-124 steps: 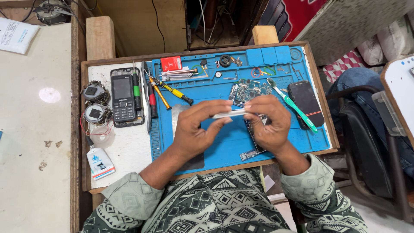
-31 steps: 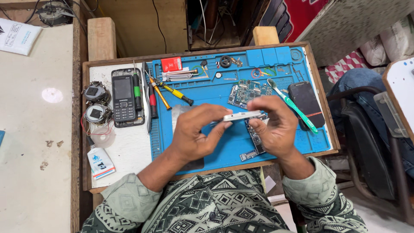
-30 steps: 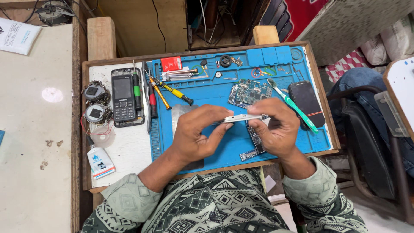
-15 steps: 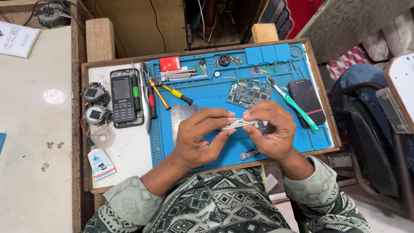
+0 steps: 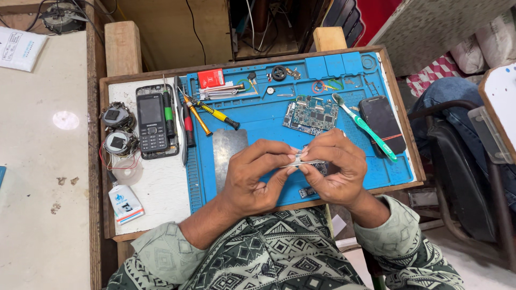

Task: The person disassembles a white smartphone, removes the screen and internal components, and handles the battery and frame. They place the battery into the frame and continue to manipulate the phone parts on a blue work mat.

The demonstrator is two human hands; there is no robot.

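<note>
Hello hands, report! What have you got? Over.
Left hand and right hand both pinching a small silvery flat part. Above the blue mat. Nothing blocking.

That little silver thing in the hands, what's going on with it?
A person sits at a wooden tray lined with a blue work mat. The left hand and right hand pinch a small thin silver part between their fingertips, just above the mat. What the part is cannot be told. A green circuit board, a green toothbrush and a dark phone cover lie on the mat, with yellow screwdrivers. A black keypad phone rests to the left.
</note>
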